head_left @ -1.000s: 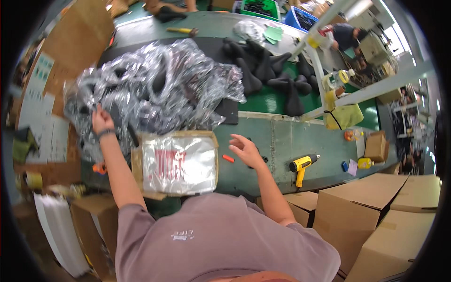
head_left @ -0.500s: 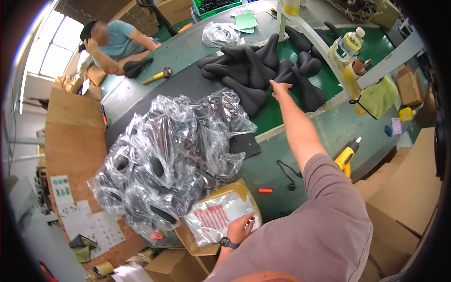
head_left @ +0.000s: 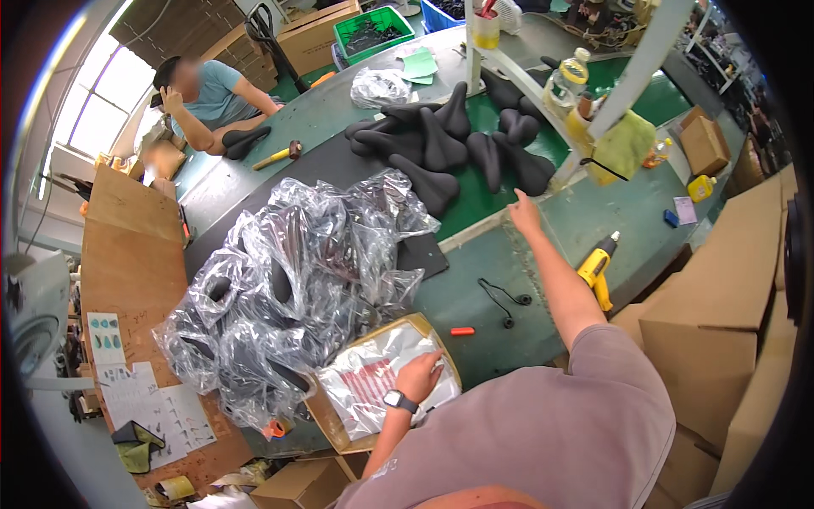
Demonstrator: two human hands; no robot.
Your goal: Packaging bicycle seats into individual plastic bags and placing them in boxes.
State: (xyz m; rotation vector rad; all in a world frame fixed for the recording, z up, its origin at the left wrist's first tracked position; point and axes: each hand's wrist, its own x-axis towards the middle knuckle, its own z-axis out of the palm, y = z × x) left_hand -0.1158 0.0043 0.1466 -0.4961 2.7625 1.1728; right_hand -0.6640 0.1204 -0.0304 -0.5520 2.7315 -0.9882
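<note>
My right hand point(head_left: 524, 212) hangs over the table just in front of a pile of black bicycle saddles, a finger stretched out and nothing held. Nearest to it are a wide saddle point(head_left: 527, 166) and a narrower-looking saddle point(head_left: 484, 161), both apart from the fingertips. My left hand point(head_left: 418, 373) lies on flat clear plastic bags point(head_left: 360, 386) with red print, stacked inside an open cardboard box point(head_left: 332, 424); its fingers look loosely stretched. Left of the box rises a big heap of saddles wrapped in clear plastic point(head_left: 288, 288).
A yellow heat gun point(head_left: 599, 267), a red marker-like stick point(head_left: 462, 331) and a black cord point(head_left: 500, 297) lie on the table point(head_left: 475, 365). A white frame point(head_left: 627, 76) stands at right, cartons point(head_left: 704, 356) beside it. Across the table sits a person near a mallet point(head_left: 280, 156).
My right hand has drawn back from the saddles toward me. The saddle it was touching lies turned and closer to the front. The view has shifted slightly; my left hand stays over the box.
</note>
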